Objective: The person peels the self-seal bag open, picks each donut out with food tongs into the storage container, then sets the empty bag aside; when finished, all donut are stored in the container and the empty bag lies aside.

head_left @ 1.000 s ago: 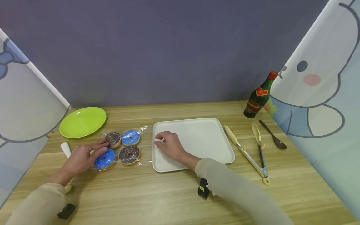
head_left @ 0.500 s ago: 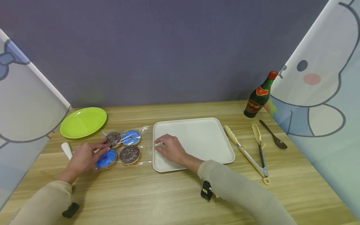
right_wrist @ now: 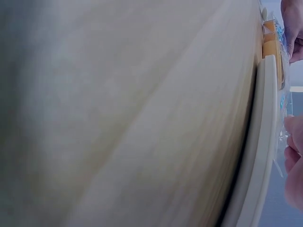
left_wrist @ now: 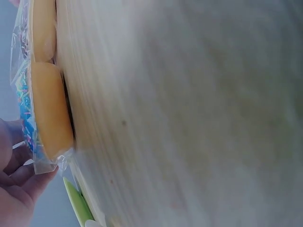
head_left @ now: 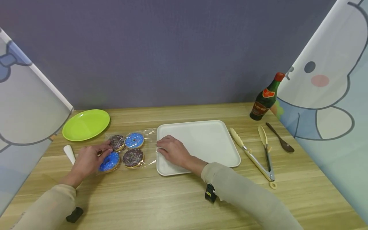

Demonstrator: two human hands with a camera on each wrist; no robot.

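A clear plastic bag [head_left: 149, 150] of donuts lies flat on the table at left centre. Inside, blue-iced donuts [head_left: 134, 140] alternate with chocolate ones [head_left: 133, 158], all with sprinkles. My left hand [head_left: 88, 159] grips the bag's left end, thumb by the near blue donut and fingers by the far chocolate one. In the left wrist view its fingers [left_wrist: 40, 182] curl around the bag's end, beside a donut's tan side [left_wrist: 52, 109]. My right hand [head_left: 173, 151] is over the left rim of a white tray [head_left: 207, 137], pinching the bag's loose right edge between thumb and fingertips.
A green plate [head_left: 86, 125] lies at the back left, and a white handle [head_left: 69, 154] pokes out beside my left hand. Right of the tray are spread tongs [head_left: 256, 163], a dark wooden spoon [head_left: 280, 139] and a green bottle [head_left: 264, 99] with a red cap. A wall stands behind.
My right thumb and fingertips have drawn together at the bag's right edge. My left hand has shifted slightly right along the bag's left end. The tray and other items stay put.
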